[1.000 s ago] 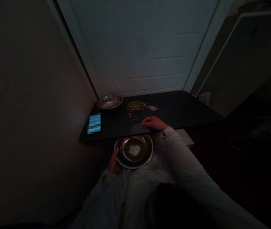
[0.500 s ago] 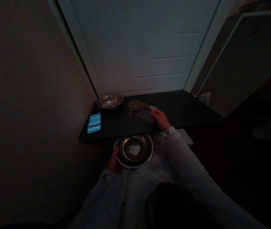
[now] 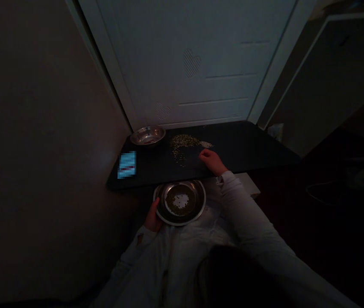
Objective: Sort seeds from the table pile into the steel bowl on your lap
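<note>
My left hand point(image 3: 153, 218) grips the left rim of a shiny metal bowl point(image 3: 201, 203), thumb over the edge. A ring of small greenish grains point(image 3: 181, 209) lies in it around a pale bare middle. Above the dark tabletop point(image 3: 249, 149), my right hand point(image 3: 213, 161) is closed in a pinch. The thin translucent sheet in its fingers barely shows now against the dark surface. Just beyond the fingers is a heap of mixed green and pale grains point(image 3: 185, 140), with a small pile of white grains point(image 3: 206, 144) at its right. Loose grains point(image 3: 178, 159) trail toward the near edge.
A second metal bowl point(image 3: 148, 136) stands at the table's back left. In front of it lies a pixelated bright blue rectangle point(image 3: 127, 165). A white door panel point(image 3: 220, 90) rises behind the table, and a wall point(image 3: 57, 149) closes the left side. A pale box point(image 3: 248, 185) sits below the right forearm.
My right hand swung the translucent sheet up and right beside the grains, then shifted slightly left and lower; the sheet has turned and nearly vanished from sight. My left hand and its bowl stayed put.
</note>
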The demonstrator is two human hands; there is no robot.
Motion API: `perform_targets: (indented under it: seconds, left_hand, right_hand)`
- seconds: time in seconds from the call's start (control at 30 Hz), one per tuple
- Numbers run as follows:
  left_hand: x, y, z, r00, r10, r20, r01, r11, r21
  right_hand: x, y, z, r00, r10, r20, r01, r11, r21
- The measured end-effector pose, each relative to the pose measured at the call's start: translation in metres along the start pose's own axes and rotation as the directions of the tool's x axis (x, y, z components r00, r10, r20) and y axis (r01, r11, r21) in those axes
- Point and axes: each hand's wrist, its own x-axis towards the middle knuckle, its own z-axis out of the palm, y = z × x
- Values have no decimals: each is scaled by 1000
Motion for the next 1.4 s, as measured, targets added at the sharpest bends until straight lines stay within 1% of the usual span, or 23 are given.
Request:
perform_targets:
  seconds: [0.13, 0.27, 0.43, 0.6, 0.73, 0.87, 0.97, 1.27, 1.4]
  left_hand:
    - [0, -1, -1, 999, -13, 40, 12, 1000, 15]
    - [-1, -1, -2, 999, 7, 45, -8, 1000, 28]
    - [1, -1, -2, 999, 5, 37, -5, 1000, 21]
    - [0, -1, 0, 1000, -1, 27, 1, 1000, 20]
    - [-1, 0, 2, 1000, -18, -11, 19, 999, 31]
    - [0, -1, -1, 1000, 8, 26, -9, 999, 35]
    - [2, -2, -4, 999, -15, 48, 13, 999, 33]
    - [2, -2, -3, 999, -5, 39, 4, 999, 32]
    - [1, -1, -2, 1000, -15, 10, 15, 999, 29]
  right_hand:
    - [-2, -4, -2, 998, 18, 56, -19, 1000, 24]
    - [-5, -8, -3, 998, 28, 56, -31, 999, 38]
    - [-5, -8, -3, 998, 21, 64, -24, 999, 48]
    - [-5, -7, -2, 992, 33, 123, -43, 996, 80]
    - [-6, -8, -1, 989, 33, 144, -42, 997, 58]
    - [-6, -9, -1, 985, 34, 169, -40, 999, 30]
    - [-7, -11, -1, 980, 29, 195, -35, 999, 29]
    - [-6, -9, 0, 970, 25, 242, -35, 999, 39]
    - [-5, -6, 0, 974, 10, 228, -14, 1000, 16]
